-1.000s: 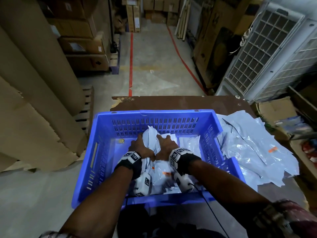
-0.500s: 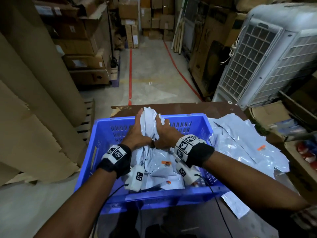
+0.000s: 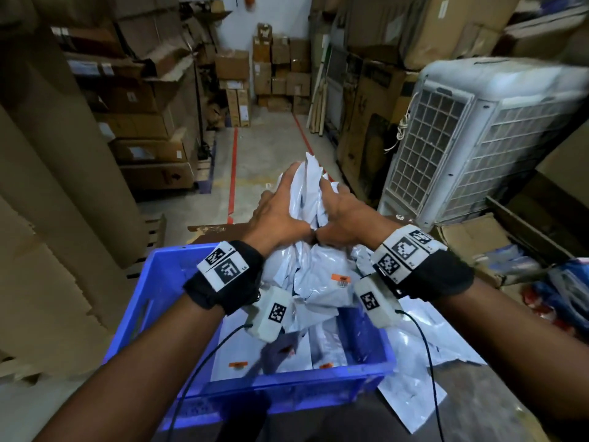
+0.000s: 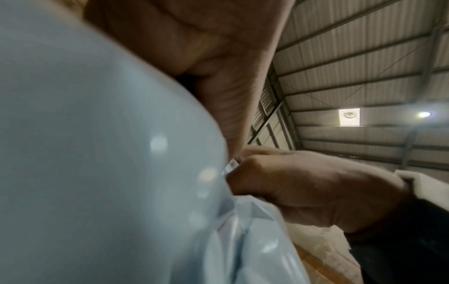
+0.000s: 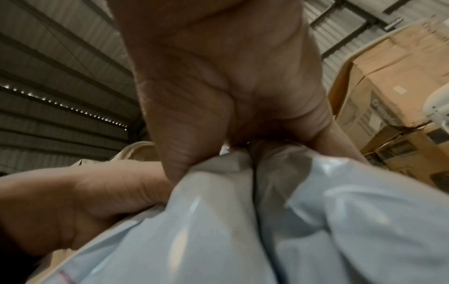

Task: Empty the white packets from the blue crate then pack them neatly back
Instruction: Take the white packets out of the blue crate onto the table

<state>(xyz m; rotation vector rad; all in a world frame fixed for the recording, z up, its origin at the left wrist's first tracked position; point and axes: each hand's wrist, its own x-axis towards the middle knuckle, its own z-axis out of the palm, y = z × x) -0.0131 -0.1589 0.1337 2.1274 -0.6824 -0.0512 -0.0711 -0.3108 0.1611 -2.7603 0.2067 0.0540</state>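
I have my left hand [image 3: 276, 215] and right hand [image 3: 342, 218] clenched on a bundle of glossy white plastic packets [image 3: 310, 266] above the perforated blue plastic crate [image 3: 149, 301], where more orange-labelled packets [image 3: 322, 349] lie, their print unreadable.

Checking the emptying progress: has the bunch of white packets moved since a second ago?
Yes. Both hands lifted the bunch of white packets up out of the blue crate, above its far rim.

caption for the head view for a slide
Left hand and right hand lift a bunch of white packets above the blue crate.

Glossy plastic packets [image 3: 314, 275]; perforated blue plastic crate [image 3: 153, 301].
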